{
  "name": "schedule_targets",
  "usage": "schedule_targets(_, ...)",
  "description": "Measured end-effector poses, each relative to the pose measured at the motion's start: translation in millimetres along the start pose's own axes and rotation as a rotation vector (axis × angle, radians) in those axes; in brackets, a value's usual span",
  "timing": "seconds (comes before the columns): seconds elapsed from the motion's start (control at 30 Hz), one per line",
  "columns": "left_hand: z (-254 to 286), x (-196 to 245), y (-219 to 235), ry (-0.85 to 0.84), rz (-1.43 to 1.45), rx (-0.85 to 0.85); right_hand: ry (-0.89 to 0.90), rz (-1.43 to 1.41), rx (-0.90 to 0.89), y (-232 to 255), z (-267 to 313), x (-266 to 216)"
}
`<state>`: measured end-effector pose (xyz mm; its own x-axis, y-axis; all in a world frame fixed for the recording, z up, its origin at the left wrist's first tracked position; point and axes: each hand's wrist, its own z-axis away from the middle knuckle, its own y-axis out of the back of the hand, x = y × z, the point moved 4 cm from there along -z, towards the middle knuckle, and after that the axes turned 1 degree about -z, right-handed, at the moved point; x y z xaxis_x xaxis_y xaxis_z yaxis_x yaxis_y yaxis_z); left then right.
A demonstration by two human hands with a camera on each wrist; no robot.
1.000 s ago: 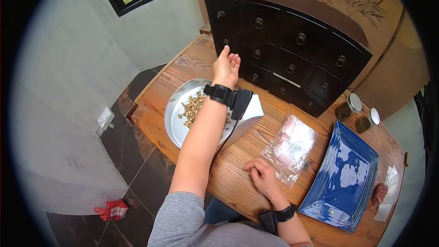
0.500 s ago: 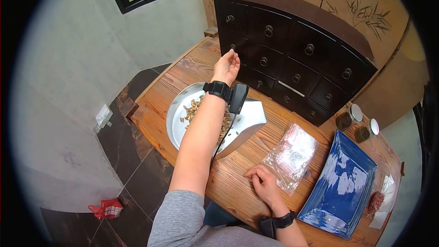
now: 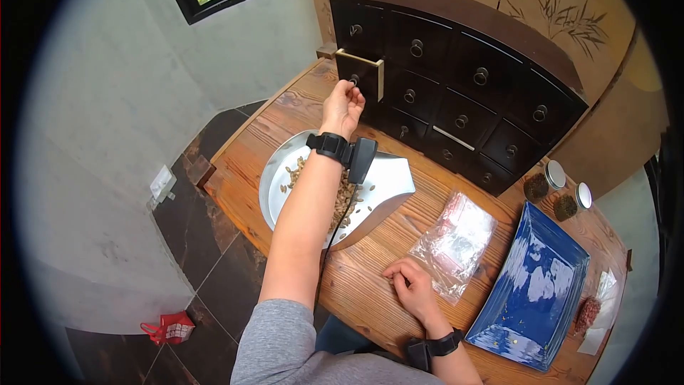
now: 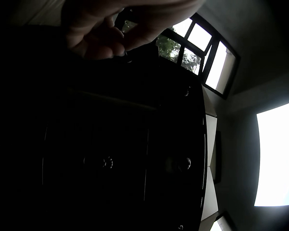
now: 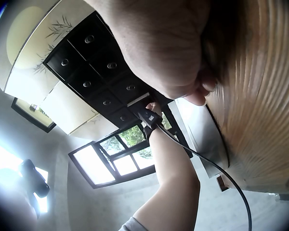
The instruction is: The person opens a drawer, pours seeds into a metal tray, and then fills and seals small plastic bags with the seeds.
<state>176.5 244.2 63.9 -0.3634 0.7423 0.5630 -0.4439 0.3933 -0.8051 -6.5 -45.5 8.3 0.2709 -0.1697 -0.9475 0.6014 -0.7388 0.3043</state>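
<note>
My left hand [image 3: 343, 108] pinches the ring pull [image 3: 354, 80] of a small drawer [image 3: 368, 75] at the left side of a dark wooden cabinet [image 3: 456, 0]. That drawer stands partly out, its pale wooden edge showing. In the dim left wrist view, the left hand's curled fingers [image 4: 103, 50] are near the top, against the dark cabinet front. Beneath the left forearm sits a metal scoop-shaped pan [image 3: 392, 173] with many small tan pods [image 3: 293, 171]. My right hand [image 3: 413, 289] rests on the wooden table, fingers loosely curled and holding nothing, beside clear plastic bags [image 3: 456, 242].
A blue rectangular dish [image 3: 531, 285] lies on the right of the table [image 3: 363, 299]. Behind it stand two lidded jars [image 3: 536, 187]. A bag of reddish bits [image 3: 586, 316] lies past the dish. A cable [image 5: 216, 168] trails from the left wrist camera.
The left hand reached the ring pull, took hold of it and drew back toward me. The drawer came partly out of the cabinet. The right hand stayed on the table.
</note>
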Motion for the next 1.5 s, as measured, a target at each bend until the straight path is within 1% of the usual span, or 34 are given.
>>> schedule_targets(0.1,10,8,6,0.005,-0.001,-0.052,0.023,0.004,0.009,0,0,-2)
schedule_targets(0.3,28,15,9,-0.030,-0.024,-0.039,0.037,0.021,0.027,1,0,-5)
schedule_targets(0.5,44,11,10,-0.120,0.009,0.037,0.016,0.015,0.014,-1,1,-2)
schedule_targets(0.57,47,11,10,-0.129,0.029,0.049,-0.044,-0.010,0.012,-2,1,2)
schedule_targets(0.7,47,11,11,-0.131,0.027,0.009,-0.038,-0.006,0.010,-3,2,3)
schedule_targets(0.8,49,11,10,-0.149,0.002,0.019,-0.009,0.022,0.012,-4,-1,-2)
schedule_targets(0.9,49,11,11,-0.153,-0.011,0.039,-0.046,0.017,-0.010,-5,-3,-9)
schedule_targets(1.2,50,10,11,-0.181,-0.052,0.062,-0.059,0.005,-0.024,-9,-7,-7)
schedule_targets(1.4,49,9,12,-0.186,-0.044,0.051,-0.052,-0.020,0.000,-9,-8,-9)
schedule_targets(1.5,47,8,12,-0.186,-0.049,0.061,-0.057,-0.012,-0.023,-8,-7,-6)
